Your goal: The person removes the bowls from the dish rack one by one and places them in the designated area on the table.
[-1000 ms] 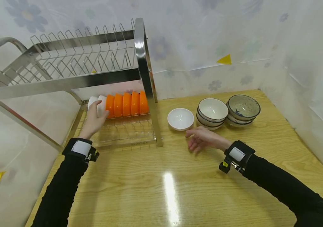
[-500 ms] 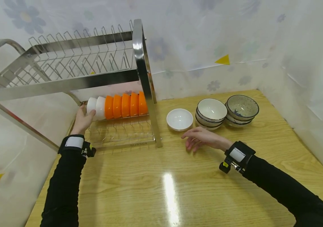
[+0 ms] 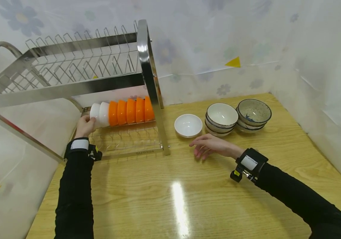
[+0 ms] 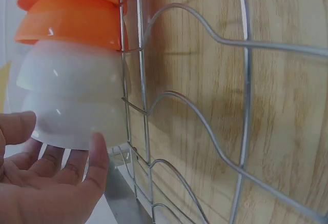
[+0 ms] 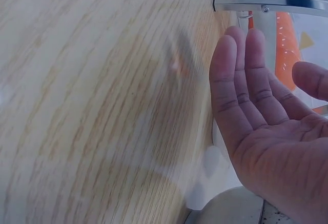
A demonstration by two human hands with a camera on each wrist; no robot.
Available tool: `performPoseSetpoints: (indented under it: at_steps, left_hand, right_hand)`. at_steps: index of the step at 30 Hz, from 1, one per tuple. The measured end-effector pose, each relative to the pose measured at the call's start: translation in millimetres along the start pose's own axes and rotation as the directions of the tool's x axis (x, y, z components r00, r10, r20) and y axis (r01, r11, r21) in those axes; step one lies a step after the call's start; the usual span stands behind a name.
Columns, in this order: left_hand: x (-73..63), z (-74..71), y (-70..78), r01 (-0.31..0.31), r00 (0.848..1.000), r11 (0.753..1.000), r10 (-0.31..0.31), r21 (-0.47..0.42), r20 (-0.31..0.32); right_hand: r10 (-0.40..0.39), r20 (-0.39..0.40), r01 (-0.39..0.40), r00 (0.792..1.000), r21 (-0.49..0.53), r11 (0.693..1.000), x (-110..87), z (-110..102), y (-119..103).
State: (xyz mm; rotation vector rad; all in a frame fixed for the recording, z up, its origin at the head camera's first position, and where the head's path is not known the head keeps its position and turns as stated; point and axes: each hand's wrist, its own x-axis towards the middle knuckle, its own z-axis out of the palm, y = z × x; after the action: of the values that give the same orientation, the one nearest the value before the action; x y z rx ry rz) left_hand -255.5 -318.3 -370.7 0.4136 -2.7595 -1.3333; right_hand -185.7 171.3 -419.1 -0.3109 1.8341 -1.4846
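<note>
Two white bowls (image 3: 95,112) stand on edge at the left end of a row on the rack's lower tier. Several orange bowls (image 3: 131,111) continue the row to the right. My left hand (image 3: 85,126) is at the outermost white bowl, its fingertips right at the rim in the left wrist view, where the thumb (image 4: 19,127) lies off to one side. My right hand (image 3: 210,146), palm bare and fingers loosely extended in the right wrist view, hovers low over the table in front of a small white bowl (image 3: 188,125).
A two-tier metal dish rack (image 3: 142,49) fills the left side, its upper tier reaching over my left hand. To the right stand a stack of cream bowls (image 3: 222,114) and a stack of speckled dark-rimmed bowls (image 3: 254,112). Patterned sheeting (image 3: 188,39) walls in the wooden table (image 3: 146,192).
My left hand has moved from over the top of the white bowls to their left end, and lower. The right hand has stayed almost in place.
</note>
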Motion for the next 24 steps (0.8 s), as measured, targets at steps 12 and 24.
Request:
performPoseSetpoints:
  at_steps: [12, 24]
  left_hand:
    - [-1.9, 6.0, -1.1, 0.005, 0.989, 1.0, -0.006, -0.005, -0.146]
    - [-12.8, 0.9, 16.1, 0.105, 0.979, 0.948, -0.151, -0.299, -0.136]
  right_hand:
    - [-0.008, 0.0, 0.008, 1.0, 0.005, 1.0, -2.1, 0.8, -2.0]
    - [-0.006, 0.001, 0.006, 1.0, 0.002, 1.0, 0.0, -2.1, -1.2]
